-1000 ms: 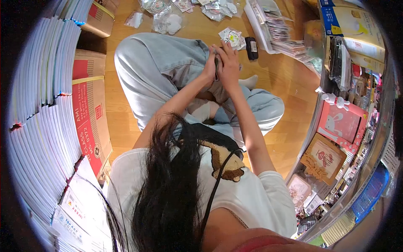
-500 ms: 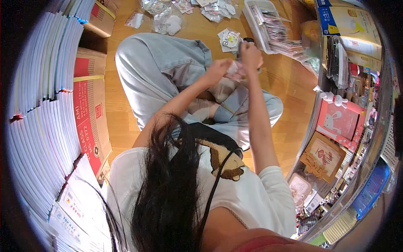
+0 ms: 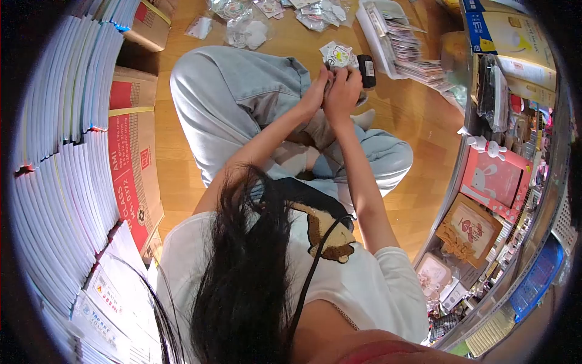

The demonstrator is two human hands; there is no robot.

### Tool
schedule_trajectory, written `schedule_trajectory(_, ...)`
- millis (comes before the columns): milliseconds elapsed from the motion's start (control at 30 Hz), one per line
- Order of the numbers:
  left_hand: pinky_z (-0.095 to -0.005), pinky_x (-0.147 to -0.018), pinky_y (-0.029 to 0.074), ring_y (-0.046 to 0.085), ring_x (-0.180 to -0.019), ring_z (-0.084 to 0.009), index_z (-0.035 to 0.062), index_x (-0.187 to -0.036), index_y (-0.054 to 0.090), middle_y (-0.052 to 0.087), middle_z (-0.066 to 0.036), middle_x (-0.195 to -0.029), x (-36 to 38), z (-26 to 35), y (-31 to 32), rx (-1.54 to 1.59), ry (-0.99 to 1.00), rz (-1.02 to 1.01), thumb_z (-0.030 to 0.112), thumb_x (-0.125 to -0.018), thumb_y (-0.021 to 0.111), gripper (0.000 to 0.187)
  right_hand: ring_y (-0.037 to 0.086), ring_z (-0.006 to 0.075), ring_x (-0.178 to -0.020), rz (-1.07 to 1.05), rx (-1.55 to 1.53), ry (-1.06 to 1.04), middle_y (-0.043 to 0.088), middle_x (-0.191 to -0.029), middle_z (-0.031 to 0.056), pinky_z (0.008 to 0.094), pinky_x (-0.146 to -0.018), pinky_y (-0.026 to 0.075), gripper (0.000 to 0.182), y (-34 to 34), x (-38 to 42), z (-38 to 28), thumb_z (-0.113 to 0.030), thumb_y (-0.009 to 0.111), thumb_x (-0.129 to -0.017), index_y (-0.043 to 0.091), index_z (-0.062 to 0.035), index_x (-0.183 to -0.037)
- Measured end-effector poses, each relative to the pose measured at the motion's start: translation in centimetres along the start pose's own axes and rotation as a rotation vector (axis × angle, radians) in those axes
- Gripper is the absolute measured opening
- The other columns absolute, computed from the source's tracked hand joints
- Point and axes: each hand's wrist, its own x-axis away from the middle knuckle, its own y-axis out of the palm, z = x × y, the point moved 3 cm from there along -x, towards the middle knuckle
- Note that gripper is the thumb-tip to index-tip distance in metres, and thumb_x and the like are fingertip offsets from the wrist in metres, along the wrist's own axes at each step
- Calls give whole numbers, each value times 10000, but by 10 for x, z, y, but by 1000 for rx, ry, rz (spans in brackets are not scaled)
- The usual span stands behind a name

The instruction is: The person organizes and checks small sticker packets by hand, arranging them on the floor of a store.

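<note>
My left hand and my right hand are close together over my crossed legs, both with curled fingers. A small dark grey edge shows at the fingertips; I cannot tell what they hold, as the hands cover most of it. Right beside my right hand is a black object with a white label. Just past the fingertips, several small printed cards lie in a loose pile on the wooden floor.
Clear bags of small items lie on the floor ahead. A white bin holds a row of packets, some spilling over its side. Stacked books and a red-brown carton flank my left; a crowded shelf with a pink frame stands right.
My hands have come together, the right moving left and slightly down. The pink and white item between them is now out of sight. The black object shows more fully.
</note>
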Motion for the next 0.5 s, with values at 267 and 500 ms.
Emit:
schedule_trajectory(267,-236,-698,429,512,-790,-87,24,-1088,534,551,-7,-887,-2,-8,2,-16,90,-111,563,-907,258,633,483,332,-917,1,163,197,496,-960,173,418,-780,381,218,5,-31,42,-228,571,-820,537,-19,-872)
schedule_trajectory(500,-275,-810,442,546,-931,-129,39,-1182,496,564,-42,-1006,-13,13,-2,186,62,-145,565,-901,273,637,513,335,-845,4,-74,155,510,-894,165,408,-725,413,179,-51,-45,29,-190,590,-817,553,-21,-859)
